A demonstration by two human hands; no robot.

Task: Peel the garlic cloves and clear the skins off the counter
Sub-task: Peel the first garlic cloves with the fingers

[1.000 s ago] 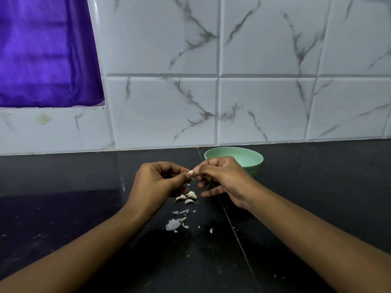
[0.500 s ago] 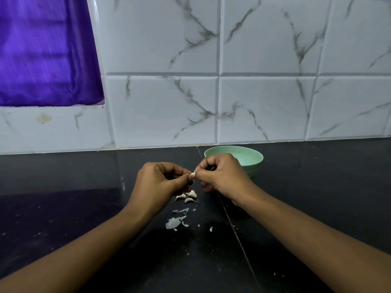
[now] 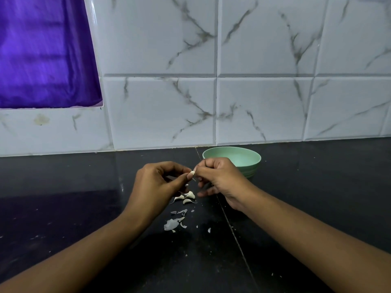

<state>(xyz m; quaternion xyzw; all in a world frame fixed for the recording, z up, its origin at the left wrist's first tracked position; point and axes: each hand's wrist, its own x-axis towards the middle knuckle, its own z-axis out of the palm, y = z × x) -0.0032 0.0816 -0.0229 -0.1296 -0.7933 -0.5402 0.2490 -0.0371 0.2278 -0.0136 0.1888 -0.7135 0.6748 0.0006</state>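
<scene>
Both my hands meet above the black counter (image 3: 63,208) around one small pale garlic clove (image 3: 192,172). My left hand (image 3: 156,182) pinches the clove with thumb and fingertips. My right hand (image 3: 220,178) pinches it from the other side, fingers curled. Below the hands lie three garlic cloves (image 3: 187,197) on the counter. Nearer to me, several thin white skins (image 3: 174,222) are scattered. A mint green bowl (image 3: 249,163) stands just behind my right hand, partly hidden by it.
A white marble-patterned tile wall (image 3: 254,92) rises right behind the counter. A purple cloth (image 3: 42,51) hangs in an opening at upper left. A seam (image 3: 232,231) runs across the counter toward me, with tiny skin crumbs (image 3: 275,274) at lower right.
My right hand's lower fingers curled in half a second ago and now stick out a little again. Both hands stay on the clove at the same spot.
</scene>
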